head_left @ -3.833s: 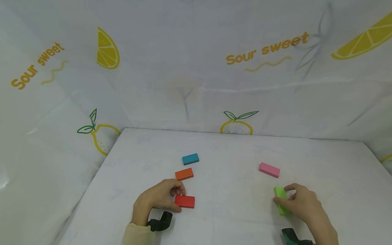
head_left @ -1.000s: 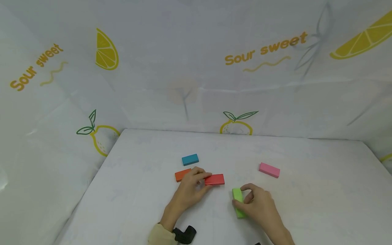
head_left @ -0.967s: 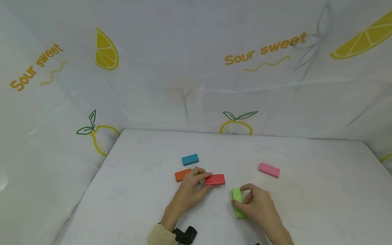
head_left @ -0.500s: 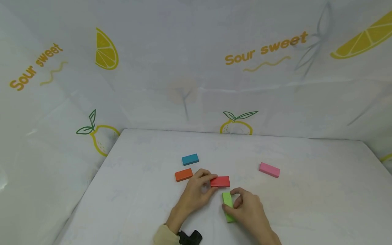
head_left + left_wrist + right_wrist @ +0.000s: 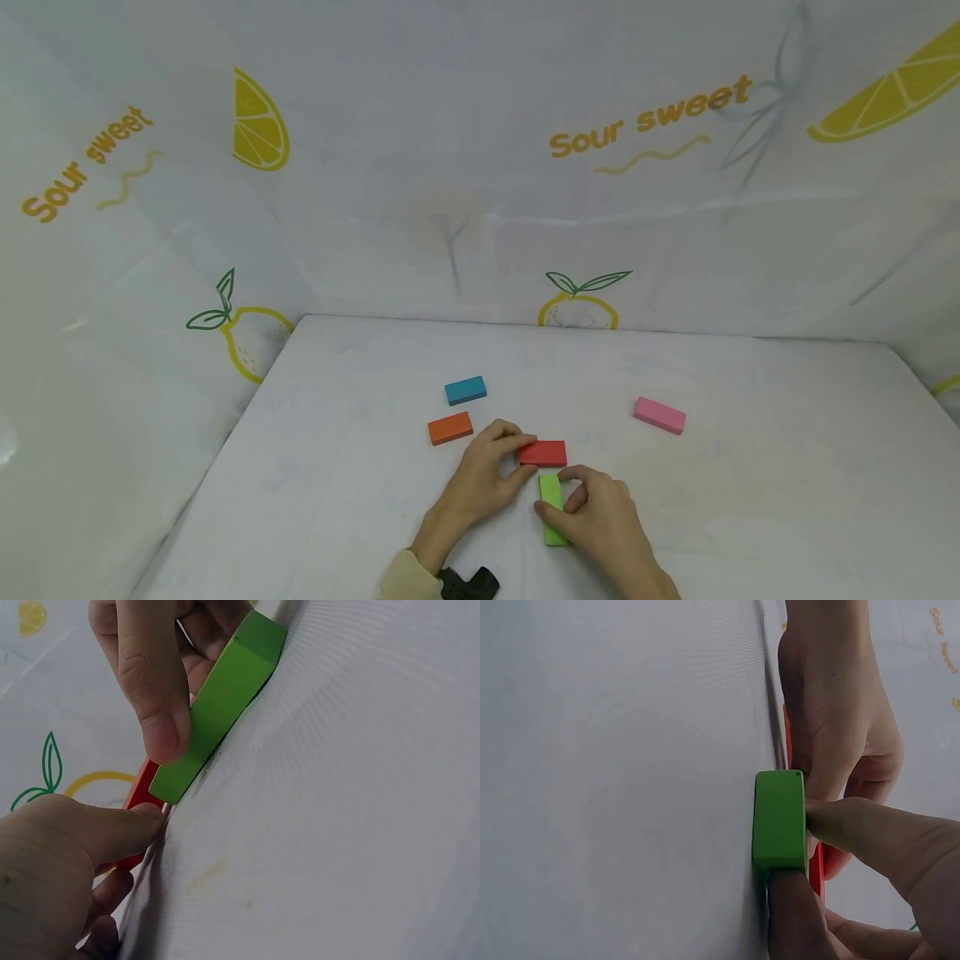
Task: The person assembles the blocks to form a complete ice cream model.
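In the head view my left hand (image 5: 483, 475) pinches the left end of a red block (image 5: 543, 453) between thumb and fingers. The red block lies crosswise on the white table. Just below it, a light green block (image 5: 552, 508) points lengthwise toward me, its far end close to the red one. My right hand (image 5: 603, 521) grips the green block from the right, thumb on its left side. In the left wrist view the green block (image 5: 217, 705) lies along the cloth and partly covers the red block (image 5: 139, 795). The right wrist view shows the green block's near end (image 5: 780, 821).
Behind my left hand lie an orange block (image 5: 451, 427) and a blue block (image 5: 466, 390). A pink block (image 5: 660, 415) lies to the right. The white table (image 5: 787, 467) ends at a lemon-printed cloth (image 5: 420, 167) behind it.
The red block has moved right with my left hand, and lately slightly toward me. My right hand has brought the green block left, up to just below the red one. The other blocks stay put.
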The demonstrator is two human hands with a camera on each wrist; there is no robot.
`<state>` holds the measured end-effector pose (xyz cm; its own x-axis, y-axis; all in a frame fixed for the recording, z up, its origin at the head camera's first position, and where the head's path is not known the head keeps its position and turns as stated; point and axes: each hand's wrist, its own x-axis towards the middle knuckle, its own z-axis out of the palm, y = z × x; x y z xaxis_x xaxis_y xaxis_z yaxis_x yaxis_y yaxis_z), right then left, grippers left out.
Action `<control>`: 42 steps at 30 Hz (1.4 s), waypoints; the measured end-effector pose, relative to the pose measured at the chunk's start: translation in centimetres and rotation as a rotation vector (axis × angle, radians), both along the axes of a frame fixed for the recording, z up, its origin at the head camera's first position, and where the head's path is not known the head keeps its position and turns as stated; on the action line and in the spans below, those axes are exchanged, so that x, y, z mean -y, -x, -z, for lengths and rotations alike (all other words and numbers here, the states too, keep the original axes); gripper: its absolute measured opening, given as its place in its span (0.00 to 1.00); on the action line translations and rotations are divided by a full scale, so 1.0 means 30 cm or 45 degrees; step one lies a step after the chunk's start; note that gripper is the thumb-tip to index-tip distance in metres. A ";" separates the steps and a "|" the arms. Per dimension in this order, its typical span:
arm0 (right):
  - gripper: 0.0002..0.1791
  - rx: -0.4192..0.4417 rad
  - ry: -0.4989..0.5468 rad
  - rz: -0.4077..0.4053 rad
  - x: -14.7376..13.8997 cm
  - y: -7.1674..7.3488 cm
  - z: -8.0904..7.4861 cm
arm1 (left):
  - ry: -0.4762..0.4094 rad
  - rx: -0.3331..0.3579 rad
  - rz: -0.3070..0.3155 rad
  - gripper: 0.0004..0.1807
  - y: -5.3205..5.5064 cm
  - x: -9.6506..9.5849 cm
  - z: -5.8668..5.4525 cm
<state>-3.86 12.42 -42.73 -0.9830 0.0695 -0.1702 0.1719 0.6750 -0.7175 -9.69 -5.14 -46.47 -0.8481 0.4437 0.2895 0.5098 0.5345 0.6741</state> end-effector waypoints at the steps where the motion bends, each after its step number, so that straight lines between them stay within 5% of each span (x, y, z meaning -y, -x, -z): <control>1: 0.26 -0.005 0.002 0.002 0.000 -0.001 0.001 | 0.003 0.007 0.004 0.19 -0.001 -0.001 0.001; 13: 0.27 -0.016 -0.010 0.016 0.011 -0.006 -0.003 | 0.065 -0.008 0.005 0.20 -0.002 0.004 0.015; 25: 0.32 0.167 -0.009 -0.016 -0.006 -0.005 -0.019 | 0.034 -0.018 -0.027 0.18 0.004 0.013 0.022; 42: 0.29 0.096 0.040 0.002 0.012 -0.015 -0.009 | 0.033 0.015 -0.028 0.17 0.003 0.014 0.023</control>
<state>-3.42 12.05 -42.47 -0.9671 0.0645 -0.2461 0.2276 0.6519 -0.7234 -9.79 -5.55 -47.16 -0.8611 0.4323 0.2677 0.4896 0.5630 0.6658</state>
